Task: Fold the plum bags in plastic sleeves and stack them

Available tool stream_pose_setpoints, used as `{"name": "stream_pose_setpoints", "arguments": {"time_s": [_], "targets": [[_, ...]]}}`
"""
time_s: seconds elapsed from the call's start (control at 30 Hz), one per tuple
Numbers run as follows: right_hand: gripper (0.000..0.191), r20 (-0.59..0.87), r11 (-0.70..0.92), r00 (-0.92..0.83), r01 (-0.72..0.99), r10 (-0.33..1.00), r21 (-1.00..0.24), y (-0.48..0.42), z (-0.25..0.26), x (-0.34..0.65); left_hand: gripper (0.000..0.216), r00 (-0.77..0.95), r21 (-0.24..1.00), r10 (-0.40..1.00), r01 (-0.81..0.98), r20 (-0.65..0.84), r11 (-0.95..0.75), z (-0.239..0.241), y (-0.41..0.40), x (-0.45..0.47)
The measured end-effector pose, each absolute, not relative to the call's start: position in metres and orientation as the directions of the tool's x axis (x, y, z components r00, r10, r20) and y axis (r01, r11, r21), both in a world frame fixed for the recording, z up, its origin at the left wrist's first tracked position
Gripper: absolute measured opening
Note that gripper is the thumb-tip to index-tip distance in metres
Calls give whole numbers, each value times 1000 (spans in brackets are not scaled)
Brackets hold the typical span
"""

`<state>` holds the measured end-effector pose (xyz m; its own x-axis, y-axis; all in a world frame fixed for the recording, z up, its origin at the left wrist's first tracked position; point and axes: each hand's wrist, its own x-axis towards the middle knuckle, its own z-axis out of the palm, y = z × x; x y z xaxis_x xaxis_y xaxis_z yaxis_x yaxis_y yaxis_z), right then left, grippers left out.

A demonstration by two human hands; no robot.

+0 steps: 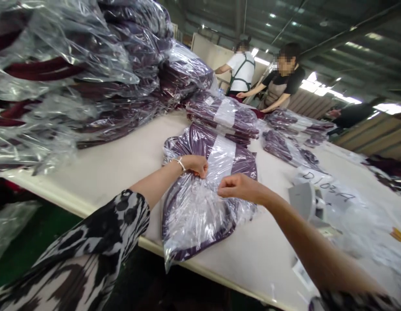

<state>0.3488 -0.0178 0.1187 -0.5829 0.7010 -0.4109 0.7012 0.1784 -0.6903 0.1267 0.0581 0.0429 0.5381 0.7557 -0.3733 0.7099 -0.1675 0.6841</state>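
Note:
A purple and white folded garment in a clear plastic bag (203, 203) lies on the beige table (122, 168) in front of me, its near end hanging over the edge. My left hand (195, 165) is closed, pinching the bag's plastic near the middle. My right hand (236, 188) is closed too, gripping the plastic just to the right. A bracelet sits on my left wrist.
A tall heap of bagged purple garments (90, 77) fills the left. More bagged garments (226, 114) lie farther along the table. Two people (278, 82) work at the far end. A tape dispenser (306, 201) and empty bags (356, 216) sit at my right.

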Motion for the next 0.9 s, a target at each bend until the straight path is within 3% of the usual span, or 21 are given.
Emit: {"name": "stream_pose_setpoints", "arguments": {"time_s": [0.07,0.13,0.2,0.27,0.37,0.43,0.5,0.57,0.63,0.73,0.83,0.9], "targets": [[24,-450,339,-632,746,631,-573,14,109,302,8,538,668,765,718,-354,-196,41,58,126],[20,-477,484,-615,788,627,-380,41,93,277,6,535,645,776,730,-335,-225,38,59,126],[15,-523,534,-565,814,638,-228,61,79,267,3,538,628,781,736,-317,-252,37,61,127],[13,-573,510,-512,841,640,-182,71,70,264,6,555,638,775,722,-301,-269,39,61,125],[1,-607,484,-498,851,620,-204,76,68,259,28,590,684,754,677,-287,-270,46,59,117],[4,-615,545,-520,821,593,-168,76,70,251,48,588,722,773,639,-237,-265,49,56,108],[7,-614,655,-535,755,581,-38,77,71,241,63,518,744,850,604,-95,-285,50,50,97],[22,-578,727,-546,676,606,123,81,70,235,64,390,731,917,599,89,-326,49,39,85],[41,-524,744,-577,643,627,182,87,67,237,56,298,697,931,622,210,-356,47,20,71],[57,-477,719,-614,693,629,56,100,68,255,49,217,687,935,636,279,-353,43,-17,46],[52,-461,597,-648,754,607,-275,102,71,281,50,1,750,949,613,314,-249,34,-53,21],[56,-298,541,-677,726,673,-425,92,65,292,56,-181,861,954,495,238,-121,24,-69,10]]}}
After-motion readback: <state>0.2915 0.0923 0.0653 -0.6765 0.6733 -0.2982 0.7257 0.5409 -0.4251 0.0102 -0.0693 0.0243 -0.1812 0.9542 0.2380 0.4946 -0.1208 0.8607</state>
